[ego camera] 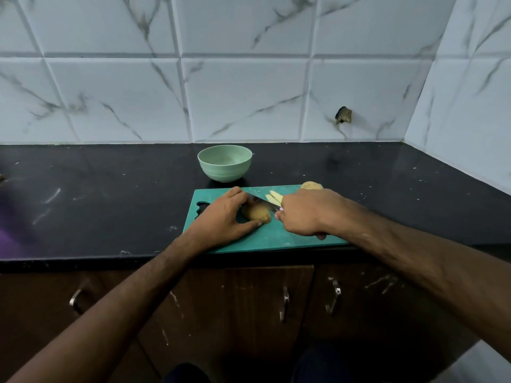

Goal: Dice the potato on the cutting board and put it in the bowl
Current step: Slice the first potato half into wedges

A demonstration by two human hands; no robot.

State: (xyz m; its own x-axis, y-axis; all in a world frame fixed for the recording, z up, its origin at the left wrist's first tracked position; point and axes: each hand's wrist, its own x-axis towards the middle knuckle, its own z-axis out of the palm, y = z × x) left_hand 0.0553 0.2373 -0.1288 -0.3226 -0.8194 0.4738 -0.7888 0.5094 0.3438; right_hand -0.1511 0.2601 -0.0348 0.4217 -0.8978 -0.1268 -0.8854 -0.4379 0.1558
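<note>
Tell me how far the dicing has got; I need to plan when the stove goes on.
Early. Done: a few pale slices lie on the cutting board. In hand: the left hand steadies a potato piece while the right hand works the knife at it. Left: another piece waits at the far edge, nothing is diced, and the bowl looks empty.

text: none legible | labels: none | brands: none | numbers: none

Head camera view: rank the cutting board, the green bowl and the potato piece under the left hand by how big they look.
1. cutting board, clearly largest
2. green bowl, though it sits farther back
3. potato piece, held by the left hand, partly covered
</note>
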